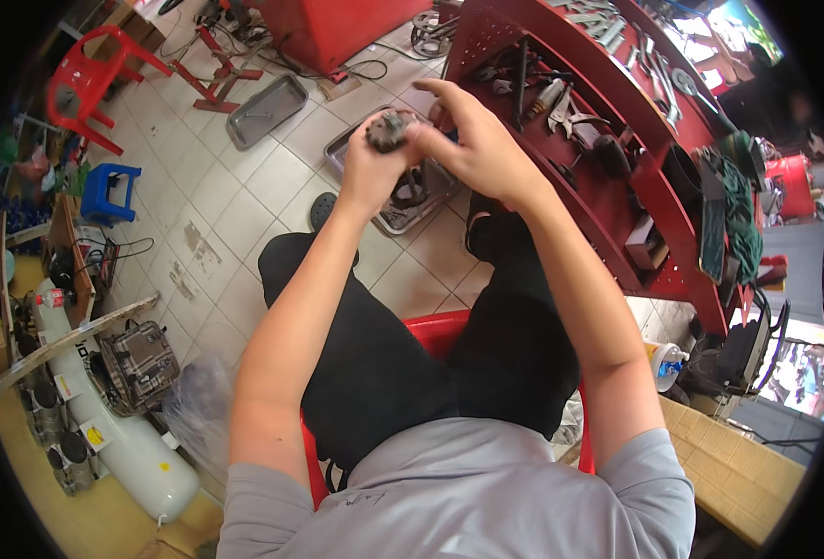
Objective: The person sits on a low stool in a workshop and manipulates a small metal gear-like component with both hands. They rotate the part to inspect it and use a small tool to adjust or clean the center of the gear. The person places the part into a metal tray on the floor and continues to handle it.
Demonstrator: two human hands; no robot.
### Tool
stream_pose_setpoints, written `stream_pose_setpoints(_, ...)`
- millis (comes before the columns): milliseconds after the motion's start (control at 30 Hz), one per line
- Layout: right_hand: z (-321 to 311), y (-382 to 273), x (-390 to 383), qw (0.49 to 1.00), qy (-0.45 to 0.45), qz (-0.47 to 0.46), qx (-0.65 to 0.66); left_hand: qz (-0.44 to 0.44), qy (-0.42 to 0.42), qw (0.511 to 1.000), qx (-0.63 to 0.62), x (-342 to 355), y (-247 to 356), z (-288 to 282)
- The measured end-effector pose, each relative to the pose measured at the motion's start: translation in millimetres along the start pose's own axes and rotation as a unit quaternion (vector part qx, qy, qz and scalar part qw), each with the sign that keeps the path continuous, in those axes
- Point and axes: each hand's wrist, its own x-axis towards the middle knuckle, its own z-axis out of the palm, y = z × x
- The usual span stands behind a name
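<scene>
Above a metal tray [395, 226] on the floor, my left hand [375, 172] is closed around a dark, toothed metal gear part [387, 132]. My right hand [480, 142] is just to its right, thumb and index finger spread apart. The thumb tip is at the gear part's right side; whether it touches is blurred. The other right fingers are partly hidden behind the hand. Dark metal parts [410, 189] lie in the tray beneath, partly covered by my hands.
A second metal tray [267, 110] lies on the tiles farther left. At the right stands a red tool cart [608, 219] with pliers and wrenches. A blue stool [110, 193] and a red chair [95, 84] are on the left. A white cylinder [132, 447] lies near-left.
</scene>
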Motion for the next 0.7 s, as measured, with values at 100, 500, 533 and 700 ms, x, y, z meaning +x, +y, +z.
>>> stream_pose_setpoints(100,45,75,0,0.980,-0.022,0.160,0.115,-0.127,0.078,0.976,-0.156,40,-34,-22)
stream_pose_setpoints(500,115,114,-27,0.890,-0.118,0.316,0.307,-0.150,0.258,0.904,-0.306,77,-88,-44)
stream_pose_setpoints(533,116,112,-25,0.887,-0.124,0.325,0.302,-0.144,0.260,0.909,-0.292,76,-87,-45)
stream_pose_setpoints(700,121,103,-22,0.881,-0.056,0.312,0.352,-0.132,0.212,0.911,-0.327,78,-82,-52)
